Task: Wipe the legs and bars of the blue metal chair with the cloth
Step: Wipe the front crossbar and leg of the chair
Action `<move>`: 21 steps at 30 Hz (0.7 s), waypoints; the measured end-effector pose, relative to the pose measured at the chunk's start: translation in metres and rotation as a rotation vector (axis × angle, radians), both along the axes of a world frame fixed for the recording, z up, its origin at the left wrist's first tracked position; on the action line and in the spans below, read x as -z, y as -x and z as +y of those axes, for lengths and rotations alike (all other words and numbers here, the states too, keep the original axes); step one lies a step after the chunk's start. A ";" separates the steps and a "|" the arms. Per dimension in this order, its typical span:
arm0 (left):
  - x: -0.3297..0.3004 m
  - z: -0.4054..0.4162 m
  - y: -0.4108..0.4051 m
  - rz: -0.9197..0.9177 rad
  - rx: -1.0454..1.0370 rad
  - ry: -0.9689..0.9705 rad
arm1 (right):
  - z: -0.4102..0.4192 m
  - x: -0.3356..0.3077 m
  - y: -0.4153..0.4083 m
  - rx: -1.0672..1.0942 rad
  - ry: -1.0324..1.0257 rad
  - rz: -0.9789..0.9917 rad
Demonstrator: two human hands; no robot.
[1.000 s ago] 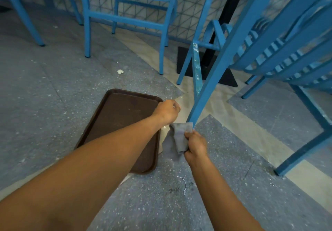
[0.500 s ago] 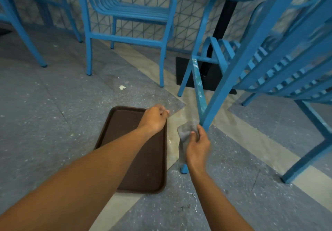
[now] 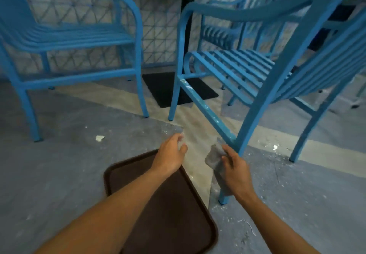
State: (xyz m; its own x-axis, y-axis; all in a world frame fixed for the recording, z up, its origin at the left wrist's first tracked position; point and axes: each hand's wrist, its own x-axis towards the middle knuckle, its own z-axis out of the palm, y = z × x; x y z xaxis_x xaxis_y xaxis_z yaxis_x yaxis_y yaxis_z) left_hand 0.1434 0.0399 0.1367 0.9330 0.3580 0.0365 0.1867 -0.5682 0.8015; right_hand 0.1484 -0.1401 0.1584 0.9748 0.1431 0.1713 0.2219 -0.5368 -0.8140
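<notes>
The blue metal chair (image 3: 263,71) fills the right half of the view, its slatted seat tilted toward me. Its lower side bar (image 3: 206,111), scuffed with pale marks, slants down to the near leg (image 3: 223,198). My right hand (image 3: 235,172) grips a grey cloth (image 3: 214,159) bunched against the joint where that bar meets the leg. My left hand (image 3: 170,154) hovers a little to the left of the cloth, fingers loosely apart, holding nothing.
A brown tray (image 3: 164,210) lies on the grey floor under my left forearm. A second blue chair (image 3: 75,42) stands at the left. A black table post with its flat base (image 3: 178,89) rises between the chairs. White debris (image 3: 99,138) dots the floor.
The view has lifted, showing more of both chairs. My right hand has slid the cloth up from the leg's foot toward the bar joint. My left hand has opened from a fist.
</notes>
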 end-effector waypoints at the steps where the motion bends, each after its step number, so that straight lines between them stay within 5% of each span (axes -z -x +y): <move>1: -0.009 0.007 -0.004 -0.015 0.015 0.012 | 0.002 -0.007 0.000 0.008 0.024 0.001; 7: -0.070 0.043 -0.055 -0.139 -0.018 0.142 | 0.003 -0.044 -0.002 0.042 0.127 -0.026; 16: -0.134 0.045 -0.137 -0.306 0.048 0.299 | 0.037 -0.041 -0.032 0.082 -0.007 -0.018; 21: -0.152 0.071 -0.177 -0.254 -0.012 0.293 | 0.061 -0.052 -0.055 0.070 -0.063 0.017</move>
State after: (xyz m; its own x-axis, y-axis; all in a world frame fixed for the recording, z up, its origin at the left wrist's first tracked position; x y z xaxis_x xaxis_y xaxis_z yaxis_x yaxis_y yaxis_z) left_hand 0.3208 0.1114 0.2884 0.9031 0.3985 0.1602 -0.0334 -0.3068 0.9512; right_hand 0.2034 -0.0796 0.2108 0.9848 0.0642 0.1612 0.1716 -0.4985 -0.8497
